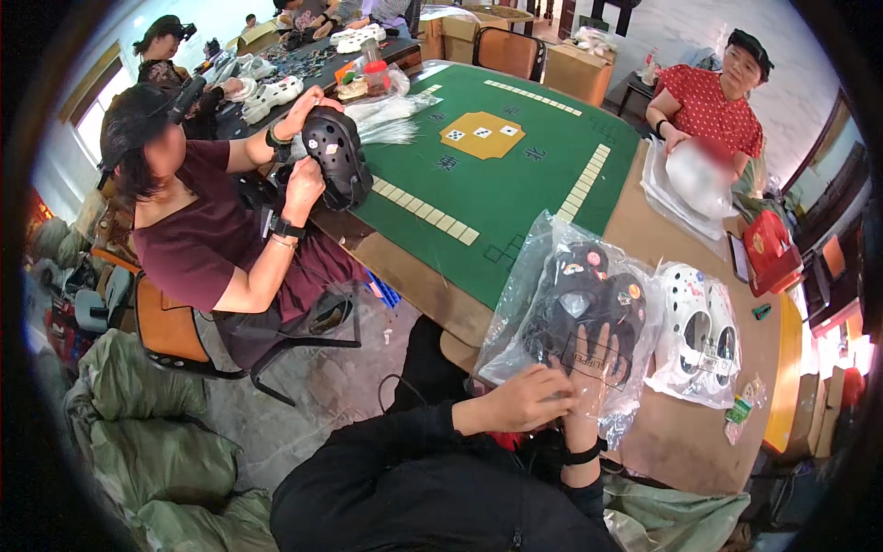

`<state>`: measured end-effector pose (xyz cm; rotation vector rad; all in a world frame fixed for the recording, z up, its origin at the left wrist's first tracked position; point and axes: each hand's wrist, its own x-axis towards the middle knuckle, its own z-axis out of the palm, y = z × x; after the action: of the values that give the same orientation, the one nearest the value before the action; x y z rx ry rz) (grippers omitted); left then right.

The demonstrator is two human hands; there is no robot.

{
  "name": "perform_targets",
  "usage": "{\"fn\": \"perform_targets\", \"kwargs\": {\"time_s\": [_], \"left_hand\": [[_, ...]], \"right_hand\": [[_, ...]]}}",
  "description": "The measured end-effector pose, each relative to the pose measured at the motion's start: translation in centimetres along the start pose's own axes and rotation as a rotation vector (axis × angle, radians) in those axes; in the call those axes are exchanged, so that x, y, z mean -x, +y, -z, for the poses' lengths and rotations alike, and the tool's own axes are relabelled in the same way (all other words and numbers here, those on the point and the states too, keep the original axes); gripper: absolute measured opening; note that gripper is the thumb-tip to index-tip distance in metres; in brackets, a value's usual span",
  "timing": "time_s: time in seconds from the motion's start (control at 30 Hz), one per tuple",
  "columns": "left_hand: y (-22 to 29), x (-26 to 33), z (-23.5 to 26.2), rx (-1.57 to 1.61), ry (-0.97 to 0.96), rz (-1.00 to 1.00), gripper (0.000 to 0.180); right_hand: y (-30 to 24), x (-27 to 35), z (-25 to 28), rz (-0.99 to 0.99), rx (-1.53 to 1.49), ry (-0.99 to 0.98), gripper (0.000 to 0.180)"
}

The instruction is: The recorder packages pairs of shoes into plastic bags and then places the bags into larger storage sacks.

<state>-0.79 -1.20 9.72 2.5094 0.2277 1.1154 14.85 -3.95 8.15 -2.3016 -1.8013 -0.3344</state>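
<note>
A pair of black clogs (585, 287) with colourful charms lies inside a clear plastic bag (515, 317) at the near edge of the table. My right hand (593, 361) reaches under the bag's film, its fingers spread flat against the clogs; the bag's dark print shows over it. Close to my right wrist, my left hand (526, 399) has its fingers curled together at the bag's near edge, seemingly pinching the film. To the right, a second clear bag (710, 386) contains a pair of white clogs (685, 296) with charms.
The table has a green printed top (414, 248) with a brown border (662, 455). On the left, a seated co-worker (212, 216) holds a black clog (336, 156). Across on the right, another person (708, 110) handles clear bags (690, 198). Green sacks (138, 377) lie on the floor.
</note>
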Motion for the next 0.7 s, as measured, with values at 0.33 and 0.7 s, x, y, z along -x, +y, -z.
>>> {"fn": "perform_targets", "kwargs": {"time_s": [0.33, 0.7], "left_hand": [[-2.9, 3.6, -2.0, -0.109, 0.113, 0.546, 0.075], [-3.8, 4.9, -4.3, -0.154, 0.081, 0.570, 0.077]], "right_hand": [[-0.9, 0.1, 0.7, -0.008, -0.044, 0.128, 0.065], [-0.6, 0.5, -1.1, 0.028, -0.036, 0.239, 0.060]]}}
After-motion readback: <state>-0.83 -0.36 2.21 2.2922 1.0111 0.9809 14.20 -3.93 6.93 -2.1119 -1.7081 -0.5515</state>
